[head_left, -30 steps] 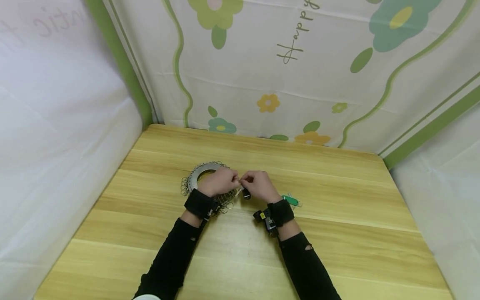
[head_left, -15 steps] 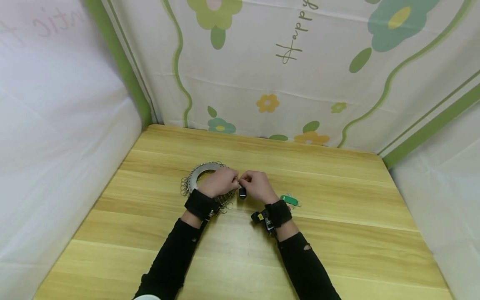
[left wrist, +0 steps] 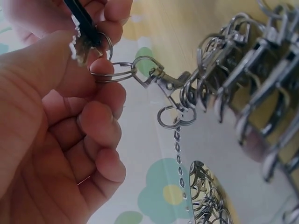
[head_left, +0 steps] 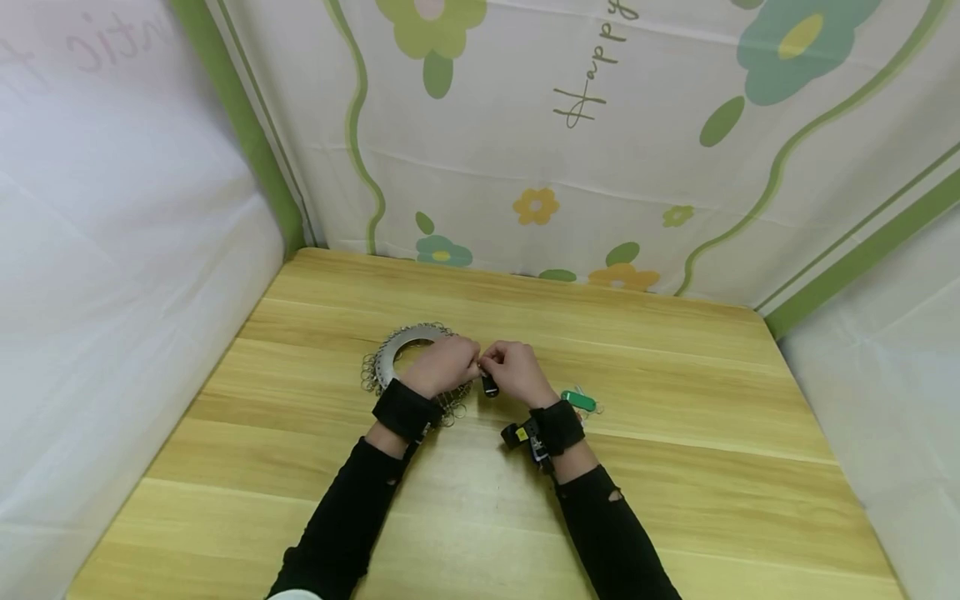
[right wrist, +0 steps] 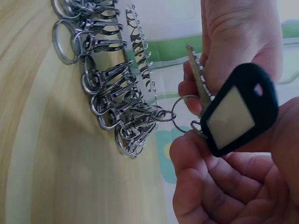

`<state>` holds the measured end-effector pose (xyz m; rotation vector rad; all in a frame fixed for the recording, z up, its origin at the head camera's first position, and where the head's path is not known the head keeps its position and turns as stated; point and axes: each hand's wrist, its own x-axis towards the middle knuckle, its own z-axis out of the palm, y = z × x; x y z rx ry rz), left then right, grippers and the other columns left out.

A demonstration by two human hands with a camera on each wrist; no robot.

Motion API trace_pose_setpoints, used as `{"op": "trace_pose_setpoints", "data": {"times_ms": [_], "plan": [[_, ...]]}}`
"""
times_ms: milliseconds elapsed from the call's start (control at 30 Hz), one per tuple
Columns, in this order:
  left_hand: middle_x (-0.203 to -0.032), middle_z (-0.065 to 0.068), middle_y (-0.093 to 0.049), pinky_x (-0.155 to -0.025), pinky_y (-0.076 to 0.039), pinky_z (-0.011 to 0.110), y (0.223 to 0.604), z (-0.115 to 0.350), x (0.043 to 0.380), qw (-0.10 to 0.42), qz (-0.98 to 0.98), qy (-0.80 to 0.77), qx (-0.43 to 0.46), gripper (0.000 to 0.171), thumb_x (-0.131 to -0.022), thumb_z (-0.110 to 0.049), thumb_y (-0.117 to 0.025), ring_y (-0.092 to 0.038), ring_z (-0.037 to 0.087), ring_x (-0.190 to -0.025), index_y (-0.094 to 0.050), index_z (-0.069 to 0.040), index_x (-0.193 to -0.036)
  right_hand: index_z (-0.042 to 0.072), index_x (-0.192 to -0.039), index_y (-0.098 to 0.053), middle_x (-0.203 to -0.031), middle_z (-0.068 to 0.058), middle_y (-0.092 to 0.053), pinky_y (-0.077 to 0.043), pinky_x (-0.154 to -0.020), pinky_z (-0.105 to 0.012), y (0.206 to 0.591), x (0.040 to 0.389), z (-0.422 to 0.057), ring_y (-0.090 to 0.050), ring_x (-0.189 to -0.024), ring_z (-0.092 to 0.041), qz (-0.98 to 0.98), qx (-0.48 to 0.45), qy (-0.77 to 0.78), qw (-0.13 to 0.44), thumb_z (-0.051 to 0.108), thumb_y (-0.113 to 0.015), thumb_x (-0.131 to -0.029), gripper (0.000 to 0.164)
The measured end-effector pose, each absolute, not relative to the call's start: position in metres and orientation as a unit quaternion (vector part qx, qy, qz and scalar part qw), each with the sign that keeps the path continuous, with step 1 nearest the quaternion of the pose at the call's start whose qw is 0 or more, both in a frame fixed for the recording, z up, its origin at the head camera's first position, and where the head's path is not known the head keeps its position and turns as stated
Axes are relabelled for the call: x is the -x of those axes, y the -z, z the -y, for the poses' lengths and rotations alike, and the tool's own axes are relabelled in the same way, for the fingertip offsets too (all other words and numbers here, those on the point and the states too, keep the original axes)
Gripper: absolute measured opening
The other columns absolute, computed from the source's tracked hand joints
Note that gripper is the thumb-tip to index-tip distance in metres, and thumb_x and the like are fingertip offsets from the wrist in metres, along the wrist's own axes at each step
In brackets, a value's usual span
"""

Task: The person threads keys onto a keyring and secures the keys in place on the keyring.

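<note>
My left hand reaches over a flat metal ring plate lined with snap hooks. In the left wrist view its thumb and forefinger pinch a split ring that hangs from one snap hook. Facing it, my right hand pinches the small ring of a black key tag with a pale label. A toothed metal key hangs with this tag. The two rings meet between the fingertips; whether one is threaded onto the other I cannot tell.
A green key tag, with a key and ring, lies on the wooden table right of my right wrist. White fabric with printed flowers rises behind the table, and plain white fabric stands on the left.
The black key tag has swung and turned slightly under the fingertips. My left hand has shifted a little to the right. Both hands keep their pinch; the green tag lies still.
</note>
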<state>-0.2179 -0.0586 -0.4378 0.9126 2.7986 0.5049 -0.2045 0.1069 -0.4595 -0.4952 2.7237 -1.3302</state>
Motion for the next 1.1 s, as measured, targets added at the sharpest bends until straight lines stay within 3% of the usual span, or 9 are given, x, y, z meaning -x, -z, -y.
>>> {"op": "trace_pose_setpoints", "data": {"times_ms": [267, 567, 733, 900, 1100], "plan": [[-0.058, -0.001, -0.035, -0.056, -0.027, 0.026, 0.4362, 0.0585, 0.2165, 0.057, -0.934, -0.169, -0.308, 0.026, -0.093, -0.011, -0.053, -0.031, 0.011, -0.051, -0.049, -0.012, -0.067, 0.008, -0.089, -0.069, -0.074, 0.001, -0.063, -0.039, -0.049, -0.026, 0.4546, 0.2029, -0.1058, -0.048, -0.049, -0.013, -0.892, 0.174, 0.416, 0.039, 0.013, -0.056, -0.096, 0.015], [-0.059, 0.001, -0.037, -0.054, -0.03, 0.026, 0.4371, 0.0571, 0.2166, 0.097, -0.939, -0.202, -0.261, 0.025, -0.092, -0.013, -0.046, -0.034, 0.013, -0.05, -0.049, -0.012, -0.068, 0.007, -0.095, -0.061, -0.079, -0.002, -0.06, -0.038, -0.05, -0.026, 0.456, 0.203, -0.106, -0.047, -0.053, -0.013, -0.894, 0.168, 0.408, 0.075, 0.013, -0.05, -0.099, 0.014], [-0.062, 0.001, -0.043, -0.055, -0.031, 0.026, 0.4384, 0.0596, 0.2174, 0.107, -0.925, -0.236, -0.279, 0.018, -0.093, -0.01, -0.048, -0.037, 0.013, -0.052, -0.057, -0.01, -0.077, 0.007, -0.1, -0.057, -0.08, -0.004, -0.057, -0.036, -0.049, -0.027, 0.4596, 0.2034, -0.1085, -0.043, -0.052, -0.015, -0.888, 0.148, 0.429, 0.073, 0.016, -0.047, -0.101, 0.014], [-0.071, -0.001, -0.052, -0.061, -0.036, 0.027, 0.4404, 0.0644, 0.219, 0.073, -0.912, -0.241, -0.323, 0.015, -0.096, -0.008, -0.053, -0.044, 0.013, -0.06, -0.066, -0.007, -0.09, 0.006, -0.101, -0.057, -0.08, -0.005, -0.056, -0.036, -0.05, -0.028, 0.4622, 0.2045, -0.1108, -0.044, -0.054, -0.015, -0.886, 0.129, 0.44, 0.065, 0.017, -0.047, -0.101, 0.015], [-0.075, 0.0, -0.059, -0.063, -0.038, 0.028, 0.4433, 0.0667, 0.221, 0.046, -0.913, -0.243, -0.325, 0.018, -0.097, -0.01, -0.054, -0.048, 0.013, -0.061, -0.069, -0.007, -0.089, 0.007, -0.099, -0.057, -0.082, -0.006, -0.057, -0.039, -0.052, -0.03, 0.4599, 0.2039, -0.1112, -0.048, -0.056, -0.017, -0.879, 0.107, 0.455, 0.089, 0.018, -0.048, -0.1, 0.015]]}}
